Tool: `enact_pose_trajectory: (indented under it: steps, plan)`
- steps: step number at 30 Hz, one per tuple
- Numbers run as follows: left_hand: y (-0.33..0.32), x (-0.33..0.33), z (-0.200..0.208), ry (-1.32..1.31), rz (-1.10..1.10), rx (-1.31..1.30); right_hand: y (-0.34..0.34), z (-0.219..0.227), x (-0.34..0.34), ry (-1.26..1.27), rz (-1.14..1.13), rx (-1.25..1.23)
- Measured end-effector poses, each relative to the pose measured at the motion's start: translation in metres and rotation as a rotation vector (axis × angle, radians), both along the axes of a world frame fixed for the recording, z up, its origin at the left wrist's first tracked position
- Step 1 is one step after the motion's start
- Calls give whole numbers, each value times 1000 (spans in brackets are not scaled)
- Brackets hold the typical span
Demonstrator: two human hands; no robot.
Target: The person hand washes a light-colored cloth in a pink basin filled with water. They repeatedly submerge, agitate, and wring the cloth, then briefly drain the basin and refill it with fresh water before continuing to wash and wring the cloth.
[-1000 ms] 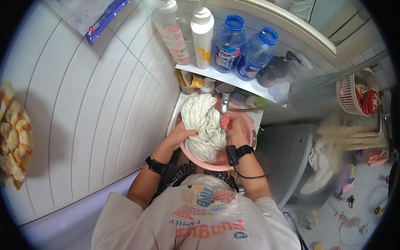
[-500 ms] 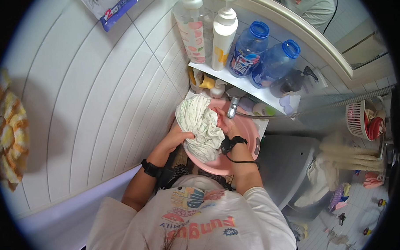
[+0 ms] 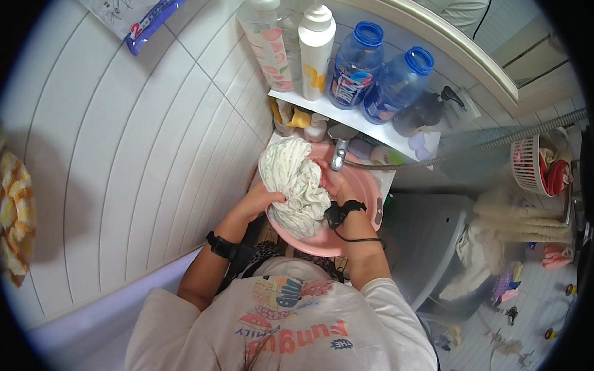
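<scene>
A bunched white cloth with a faint green pattern [image 3: 290, 182] fills the left part of a pink basin [image 3: 366, 189]. My left hand [image 3: 259, 201] grips the cloth's left edge, thumb on top and the other fingers underneath, out of sight. My right hand [image 3: 333, 181] reaches over the basin and presses on the cloth's right side, its fingers curled round and partly hidden by the folds. Just beyond the right hand, a chrome faucet [image 3: 339, 156] hangs over the basin's far side.
A white shelf [image 3: 347, 112] above the faucet bears pump bottles [image 3: 316, 54] and blue plastic jars [image 3: 355, 69]. A hose [image 3: 466, 155] runs off to the right. A grey lidded bin or machine [image 3: 426, 240] stands right of the basin; a tiled wall [image 3: 158, 157] is at left.
The view has shifted slightly. Both hands stay on the cloth in nearly the same place, with only slight movement of the right fingers and the folds.
</scene>
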State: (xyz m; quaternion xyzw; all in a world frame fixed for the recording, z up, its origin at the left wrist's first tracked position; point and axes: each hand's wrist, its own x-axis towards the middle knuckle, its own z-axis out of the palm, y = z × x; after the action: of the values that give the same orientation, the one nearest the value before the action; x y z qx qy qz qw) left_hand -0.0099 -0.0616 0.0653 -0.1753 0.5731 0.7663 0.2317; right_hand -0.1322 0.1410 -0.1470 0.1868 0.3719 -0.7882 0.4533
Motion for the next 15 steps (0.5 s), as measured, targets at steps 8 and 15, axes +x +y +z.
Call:
enact_pose_trajectory:
  steps: [8,15]
  plan:
    - [4,-10,-13,7,-93,-20,15,34,22,122,219,155]
    - [28,-35,-51,60,-445,-319,62,114,47,253,431,351]
